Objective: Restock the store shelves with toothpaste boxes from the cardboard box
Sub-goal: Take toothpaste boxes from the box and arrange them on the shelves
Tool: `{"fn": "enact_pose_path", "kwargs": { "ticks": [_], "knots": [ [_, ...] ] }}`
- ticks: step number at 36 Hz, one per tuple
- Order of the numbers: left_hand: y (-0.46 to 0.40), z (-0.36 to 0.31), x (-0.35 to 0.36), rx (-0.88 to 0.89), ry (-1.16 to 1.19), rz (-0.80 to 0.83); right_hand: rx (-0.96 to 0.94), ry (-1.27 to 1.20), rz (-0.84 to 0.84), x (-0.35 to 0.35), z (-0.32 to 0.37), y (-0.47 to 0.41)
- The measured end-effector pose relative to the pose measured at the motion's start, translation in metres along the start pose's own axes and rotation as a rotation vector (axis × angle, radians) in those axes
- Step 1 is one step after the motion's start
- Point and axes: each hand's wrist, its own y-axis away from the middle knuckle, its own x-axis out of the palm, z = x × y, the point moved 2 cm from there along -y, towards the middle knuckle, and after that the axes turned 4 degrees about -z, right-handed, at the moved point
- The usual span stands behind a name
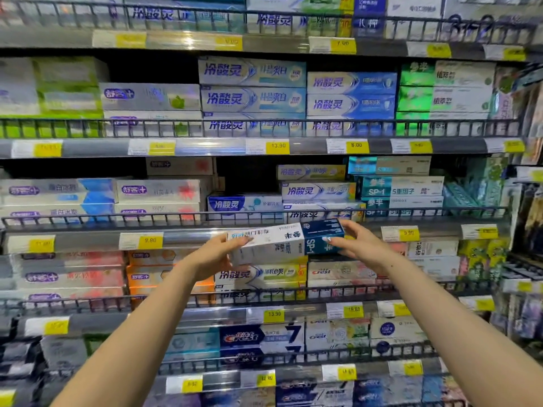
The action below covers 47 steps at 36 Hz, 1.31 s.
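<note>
Both hands hold one toothpaste box (283, 241) level in front of the shelves (88, 148).

The shelves stand in tiers, each with a wire rail (117, 217) along its front edge and yellow price tags (277, 147) on the strip below; every tier carries toothpaste cartons lying lengthwise in stacks, white-and-blue ones in the middle, green ones (417, 92) at upper right, orange and pink ones lower left. The tier just behind the box has a dark gap (246, 174) above a single blue-and-white carton. The box is long, white over most of its length with a dark blue right end, and its print reads upside down. The left hand (217, 258) grips the white end, fingers curled over the top edge; the right hand (357, 245) pinches the blue end, thumb on the front face. The box hangs just below the rail, in front of the price strip.
</note>
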Motion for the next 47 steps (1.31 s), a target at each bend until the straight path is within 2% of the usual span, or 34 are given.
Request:
{"fn": "enact_pose_path", "kwargs": {
  "ticks": [3, 6, 8, 10, 14, 17, 20, 25, 29, 34, 37, 40, 44, 47],
  "knots": [
    [0.0, -0.001, -0.001, 0.092, -0.01, -0.016, 0.126, 0.03, 0.128, 0.003, -0.009, 0.001],
    [0.001, -0.002, -0.003, 0.178, -0.065, 0.017, 0.14, -0.21, 0.225, 0.003, -0.01, 0.002],
    [0.002, -0.004, -0.003, 0.235, -0.208, 0.033, 0.144, -0.318, 0.215, 0.002, -0.004, 0.007],
    [0.0, -0.007, 0.001, 0.291, -0.402, 0.036, 0.155, -0.287, 0.182, 0.002, -0.003, 0.01],
    [-0.003, -0.015, 0.012, 0.468, -0.703, -0.085, 0.129, -0.271, 0.081, -0.001, -0.006, 0.011],
    [-0.003, -0.022, 0.026, 0.605, -0.766, -0.191, 0.081, -0.382, -0.03, -0.006, -0.011, 0.012],
    [-0.001, -0.028, 0.041, 0.675, -0.779, -0.222, 0.027, -0.452, -0.068, -0.011, -0.013, 0.016],
    [-0.008, -0.024, 0.054, 0.662, -0.747, -0.187, -0.006, -0.474, -0.093, -0.023, -0.017, 0.025],
    [-0.015, -0.017, 0.067, 0.533, -0.606, -0.128, -0.01, -0.477, -0.117, -0.039, -0.023, 0.03],
    [-0.019, -0.019, 0.094, 0.311, -0.449, 0.09, -0.001, -0.516, -0.16, -0.072, -0.032, 0.036],
    [-0.021, -0.021, 0.126, 0.185, -0.543, 0.225, -0.025, -0.521, -0.191, -0.101, -0.032, 0.039],
    [-0.026, -0.024, 0.172, 0.143, -0.602, 0.322, -0.086, -0.386, -0.183, -0.124, -0.022, 0.039],
    [-0.032, -0.032, 0.253, 0.15, -0.434, 0.359, -0.086, -0.052, 0.003, -0.141, -0.016, 0.044],
    [-0.038, -0.033, 0.295, 0.137, -0.271, 0.31, -0.121, -0.016, -0.021, -0.163, -0.023, 0.05]
  ]
}}
